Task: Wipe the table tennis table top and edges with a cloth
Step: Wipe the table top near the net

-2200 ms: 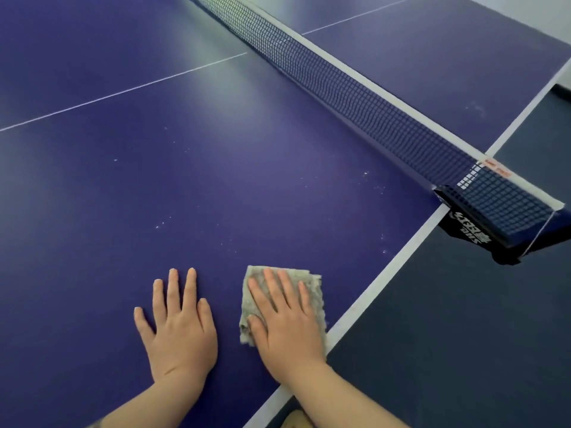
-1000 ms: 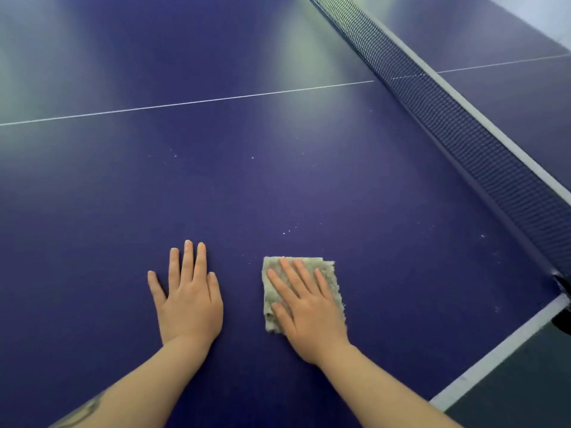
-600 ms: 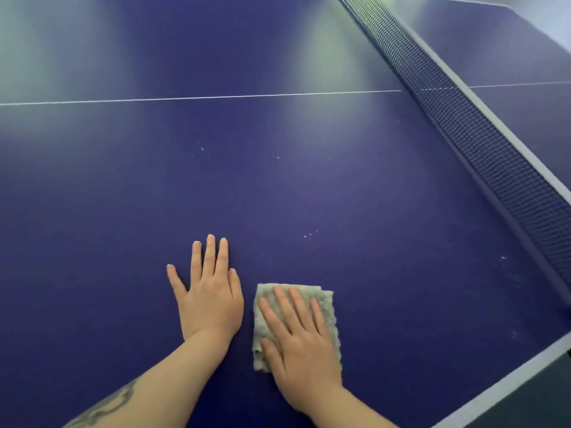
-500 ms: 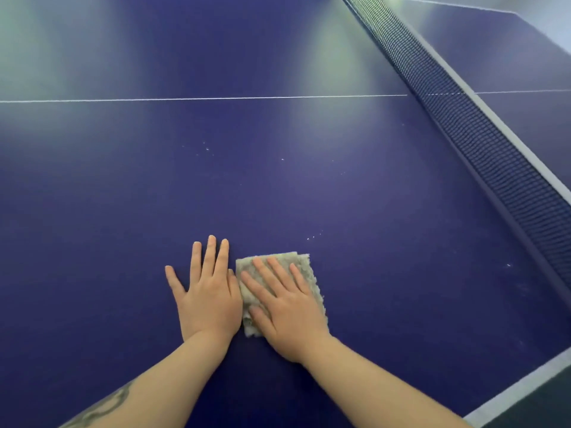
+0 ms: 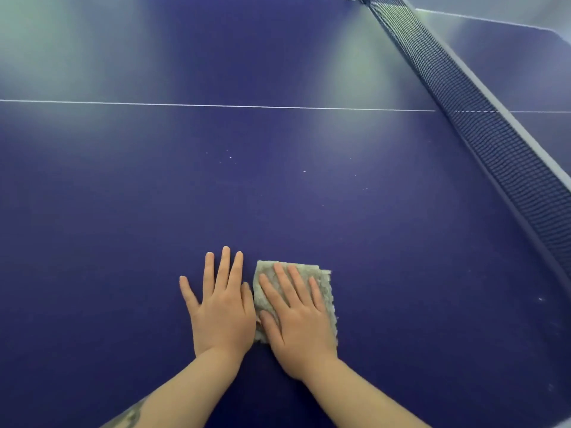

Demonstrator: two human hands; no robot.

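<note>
Counter: blue counter (image 5: 278, 196), net (image 5: 494, 143) at upper right, white specks mid-frame.
Right hand (image 5: 301, 327): fingers flat, pressing cloth (image 5: 326, 291) for wiping contact.
Left hand (image 5: 221, 307): flat, empty, likely bracing.

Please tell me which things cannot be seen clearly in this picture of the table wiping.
- Head view: the cloth is mostly covered by the right hand; its dirt cannot be judged.
- The left hand hides the table surface under it.
- The table's near edge is cut off by the frame.
- White specks are too small to identify.
- The net hides its base and runs out of frame at right.
</note>
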